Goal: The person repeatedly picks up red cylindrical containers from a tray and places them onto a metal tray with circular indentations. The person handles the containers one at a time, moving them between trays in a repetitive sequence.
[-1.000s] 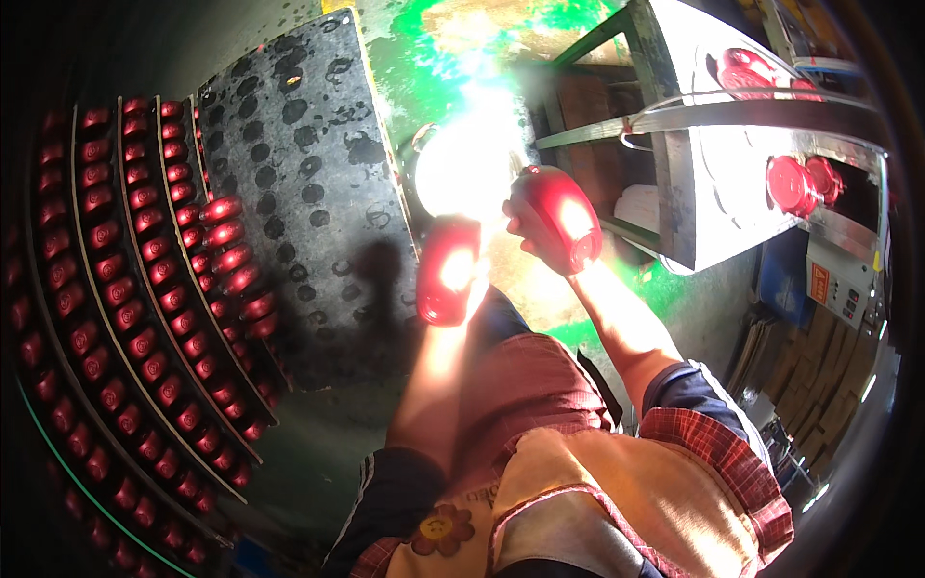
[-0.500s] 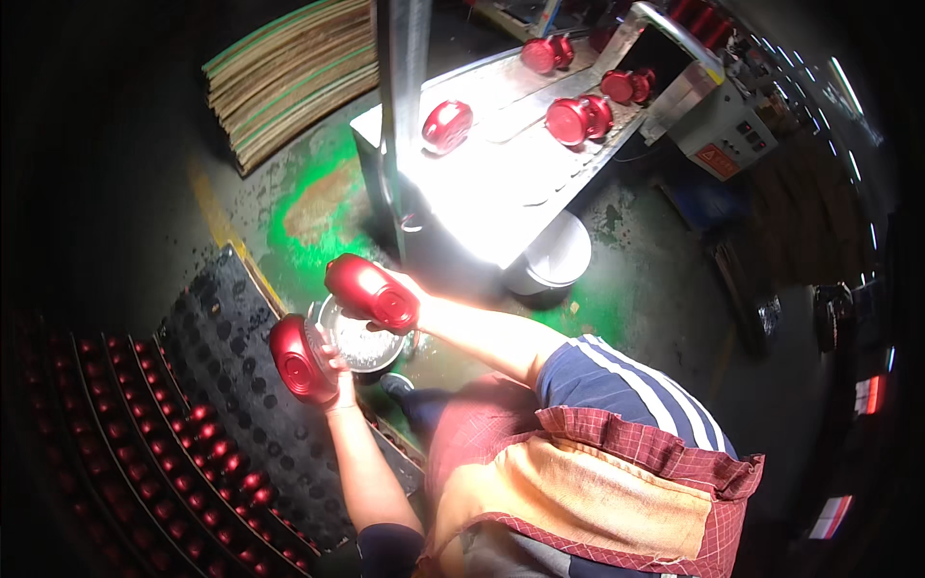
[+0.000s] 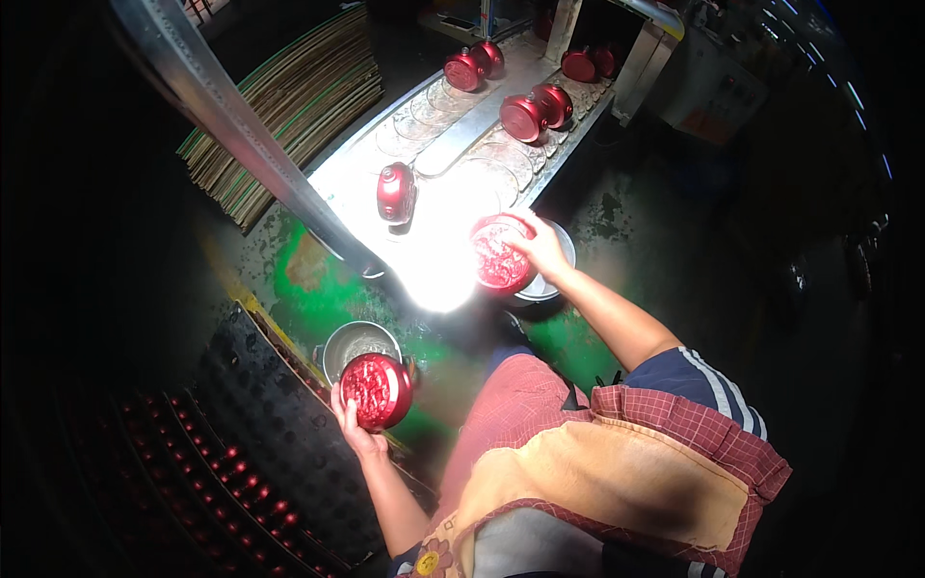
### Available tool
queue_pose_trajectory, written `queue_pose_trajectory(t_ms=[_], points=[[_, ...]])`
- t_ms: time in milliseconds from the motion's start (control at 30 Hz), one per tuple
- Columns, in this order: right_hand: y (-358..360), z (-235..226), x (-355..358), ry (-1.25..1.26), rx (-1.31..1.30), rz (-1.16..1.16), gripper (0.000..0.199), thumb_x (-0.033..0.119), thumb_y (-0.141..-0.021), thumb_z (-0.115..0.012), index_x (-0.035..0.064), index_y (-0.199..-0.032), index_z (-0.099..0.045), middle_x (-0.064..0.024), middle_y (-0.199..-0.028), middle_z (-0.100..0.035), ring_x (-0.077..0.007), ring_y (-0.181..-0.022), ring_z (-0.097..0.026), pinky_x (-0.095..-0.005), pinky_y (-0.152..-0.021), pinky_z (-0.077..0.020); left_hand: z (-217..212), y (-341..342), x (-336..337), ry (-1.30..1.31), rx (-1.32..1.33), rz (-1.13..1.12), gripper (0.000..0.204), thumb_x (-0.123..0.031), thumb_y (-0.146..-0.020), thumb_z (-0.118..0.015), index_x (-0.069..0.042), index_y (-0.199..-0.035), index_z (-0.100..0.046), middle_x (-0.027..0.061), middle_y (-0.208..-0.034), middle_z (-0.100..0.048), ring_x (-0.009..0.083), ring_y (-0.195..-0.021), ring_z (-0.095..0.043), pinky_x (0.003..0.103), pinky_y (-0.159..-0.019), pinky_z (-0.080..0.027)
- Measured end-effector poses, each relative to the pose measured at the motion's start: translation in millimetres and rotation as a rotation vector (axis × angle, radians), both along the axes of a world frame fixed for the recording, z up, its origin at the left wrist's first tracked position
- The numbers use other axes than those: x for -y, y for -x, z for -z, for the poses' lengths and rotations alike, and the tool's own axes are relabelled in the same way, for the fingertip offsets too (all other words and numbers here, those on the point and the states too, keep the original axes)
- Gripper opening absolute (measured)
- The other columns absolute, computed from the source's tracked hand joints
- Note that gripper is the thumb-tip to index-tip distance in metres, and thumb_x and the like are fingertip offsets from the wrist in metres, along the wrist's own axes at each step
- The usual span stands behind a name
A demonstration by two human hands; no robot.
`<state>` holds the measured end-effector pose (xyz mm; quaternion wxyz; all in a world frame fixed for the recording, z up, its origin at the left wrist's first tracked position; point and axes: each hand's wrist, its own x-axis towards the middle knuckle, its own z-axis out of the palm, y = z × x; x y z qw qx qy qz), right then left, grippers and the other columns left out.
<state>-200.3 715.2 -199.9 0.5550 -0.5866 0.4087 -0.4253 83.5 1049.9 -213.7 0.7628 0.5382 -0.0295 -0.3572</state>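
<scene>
My left hand [image 3: 360, 438] grips a glossy red round vessel [image 3: 390, 393], its patterned face turned up. It is over the near edge of a metal pot [image 3: 358, 328] with clear contents. My right hand [image 3: 541, 249] holds a second red round vessel [image 3: 495, 252] at the brightly lit near end of a conveyor [image 3: 448, 144]. Glare hides whether this vessel touches the conveyor. A single red vessel [image 3: 394, 196] with a short neck stands to its left. Farther back are pairs of similar vessels, one pair [image 3: 525, 118] on the right-hand row.
Below my right hand stands a pale bucket [image 3: 561, 265]. A metal post [image 3: 231, 125] slants across the left. Stacked boards [image 3: 299, 106] lie beyond it. A dark dimpled sheet [image 3: 279, 414] and rows of red pieces [image 3: 236, 472] are at lower left.
My hands have moved apart. The right one carried its vessel rightward and up to the conveyor end; the left one shifted down and right. Both vessels now show their patterned faces.
</scene>
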Motion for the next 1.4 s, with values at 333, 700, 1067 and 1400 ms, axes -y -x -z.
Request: queue_pose_trajectory(t_ms=[333,700,1067,1400], points=[[78,-51,262,0.152,0.096,-0.059,0.045,0.011,-0.085,-0.075,0.0061,-0.127,-0.061,-0.0075,-0.120,-0.061,-0.0166,-0.109,-0.059,-0.0313,-0.099,-0.0460,-49,110,319,0.349,-0.611,0.477,0.051,-0.019,-0.086,-0.060,-0.006,-0.134,-0.048,0.0167,-0.131,-0.055,0.0317,-0.120,-0.054,0.048,-0.103,-0.045],[67,2,352,0.339,-0.415,0.119,0.042,0.018,-0.076,-0.079,0.0241,-0.116,-0.072,-0.0123,-0.129,-0.052,-0.0311,-0.118,-0.053,-0.0388,-0.102,-0.0431,-102,119,446,-0.220,0.263,0.762,0.062,-0.005,-0.076,-0.064,0.005,-0.137,-0.051,0.0153,-0.132,-0.057,0.0274,-0.123,-0.054,0.039,-0.109,-0.038],[89,50,432,0.570,-0.718,0.022,0.049,0.016,-0.080,-0.075,0.0337,-0.125,-0.066,-0.0150,-0.144,-0.042,-0.0367,-0.129,-0.043,-0.0429,-0.108,-0.0389,-18,232,638,-0.548,1.156,0.505,0.059,-0.004,-0.074,-0.078,-0.025,-0.127,-0.065,0.0090,-0.152,-0.038,0.0347,-0.120,-0.049,0.040,-0.099,-0.047],[188,10,587,0.180,-0.058,0.388,0.053,0.010,-0.091,-0.066,0.0026,-0.140,-0.046,-0.0094,-0.095,-0.066,-0.0133,-0.068,-0.061,-0.0274,-0.061,-0.0517,10,281,699,-0.401,1.247,0.415,0.054,0.002,-0.073,-0.076,-0.020,-0.121,-0.069,0.0101,-0.152,-0.038,0.0355,-0.129,-0.041,0.040,-0.107,-0.040]])
